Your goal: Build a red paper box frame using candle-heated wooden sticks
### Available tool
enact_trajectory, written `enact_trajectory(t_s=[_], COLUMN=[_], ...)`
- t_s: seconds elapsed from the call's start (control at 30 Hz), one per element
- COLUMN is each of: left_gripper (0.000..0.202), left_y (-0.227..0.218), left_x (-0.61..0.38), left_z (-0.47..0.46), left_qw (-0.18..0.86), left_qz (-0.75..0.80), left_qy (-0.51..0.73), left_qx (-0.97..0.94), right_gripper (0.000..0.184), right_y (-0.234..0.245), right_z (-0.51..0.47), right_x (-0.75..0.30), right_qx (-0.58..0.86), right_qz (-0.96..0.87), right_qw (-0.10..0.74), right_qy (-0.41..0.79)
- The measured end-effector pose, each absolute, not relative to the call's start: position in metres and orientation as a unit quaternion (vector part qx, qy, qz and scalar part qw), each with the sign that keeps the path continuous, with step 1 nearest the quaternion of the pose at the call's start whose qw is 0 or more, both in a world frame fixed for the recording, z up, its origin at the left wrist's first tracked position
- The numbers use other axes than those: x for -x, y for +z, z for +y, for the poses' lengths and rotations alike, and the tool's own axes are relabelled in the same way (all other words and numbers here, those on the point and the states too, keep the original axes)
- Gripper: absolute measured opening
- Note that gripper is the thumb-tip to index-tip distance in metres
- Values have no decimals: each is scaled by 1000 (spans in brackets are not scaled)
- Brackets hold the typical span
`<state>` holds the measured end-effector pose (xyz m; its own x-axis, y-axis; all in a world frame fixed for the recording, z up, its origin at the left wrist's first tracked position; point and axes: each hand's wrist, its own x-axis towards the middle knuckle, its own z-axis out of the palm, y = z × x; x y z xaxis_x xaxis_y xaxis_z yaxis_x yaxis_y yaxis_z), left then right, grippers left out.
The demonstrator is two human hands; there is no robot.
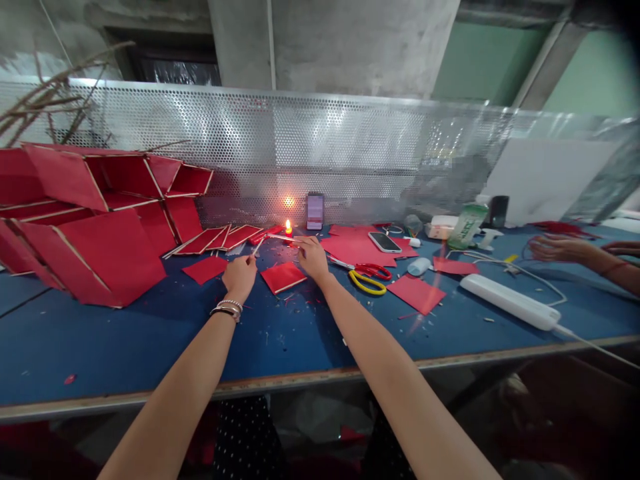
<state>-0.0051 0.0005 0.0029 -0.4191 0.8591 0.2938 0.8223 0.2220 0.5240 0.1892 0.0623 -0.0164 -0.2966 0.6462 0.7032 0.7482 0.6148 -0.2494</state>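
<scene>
Nearest on the blue felt-covered worktable (150, 347), the left hand (240, 277), a silver bracelet at its wrist, is closed around a thin pale wooden stick (257, 247). The right hand (311, 257) pinches another thin stick (283, 237), its tip beside the small lit candle (289, 229). A red square paper panel (283, 277) lies between the hands. Yellow-and-red-handled scissors (367, 275) rest just right. Behind the candle, a phone (315, 211) leans upright against the perforated metal screen (350, 147).
</scene>
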Motion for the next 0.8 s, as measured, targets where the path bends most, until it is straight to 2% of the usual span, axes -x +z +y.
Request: enact_trajectory(t_s=[0.5, 0.8], left_gripper=[33, 33], left_y=[-2, -1], left_x=[9, 7], left_z=[7, 4], left_qw=[32, 16], left_qz=[768, 754], left_qy=[332, 347], left_qx=[-547, -558], right_gripper=[45, 38], right_y=[-15, -27], right_z=[62, 78], right_x=[-188, -186], right_qx=[433, 472], right_qz=[-835, -819], right_qw=[333, 323], right_qy=[-65, -34])
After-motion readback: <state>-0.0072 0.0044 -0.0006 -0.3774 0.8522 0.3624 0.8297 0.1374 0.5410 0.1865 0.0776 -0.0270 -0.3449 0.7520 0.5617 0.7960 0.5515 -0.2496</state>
